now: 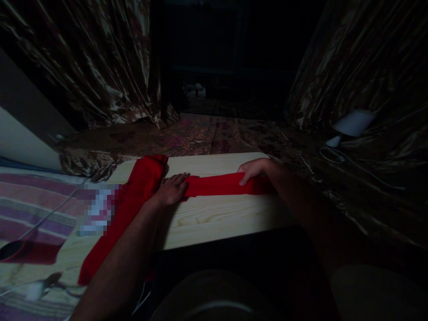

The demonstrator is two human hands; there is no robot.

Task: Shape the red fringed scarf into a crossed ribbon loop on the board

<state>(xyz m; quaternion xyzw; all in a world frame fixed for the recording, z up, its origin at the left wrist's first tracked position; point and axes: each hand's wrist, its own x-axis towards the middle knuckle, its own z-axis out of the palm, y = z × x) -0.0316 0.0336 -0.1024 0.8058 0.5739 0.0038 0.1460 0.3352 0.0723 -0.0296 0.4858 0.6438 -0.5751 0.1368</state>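
Observation:
A narrow folded strip of red cloth (214,185) lies across the pale wooden table (214,218). My left hand (172,189) rests flat on its left end, palm down with the fingers stretched out. Farther right, my right hand (252,170) grips the strip, thumb on top and the other fingers mostly hidden. Past my left hand, a longer red cloth (129,211) runs diagonally from the far edge to the near left corner, partly covered by my left forearm. Whether the two red pieces are joined I cannot tell.
Left of the table is striped bedding (36,205) with a dark red object (33,252) and a white cable. A blurred-out patch (100,211) sits beside the red cloth. Patterned curtains (117,67) hang behind; a white lamp (354,122) stands at right. The room is dim.

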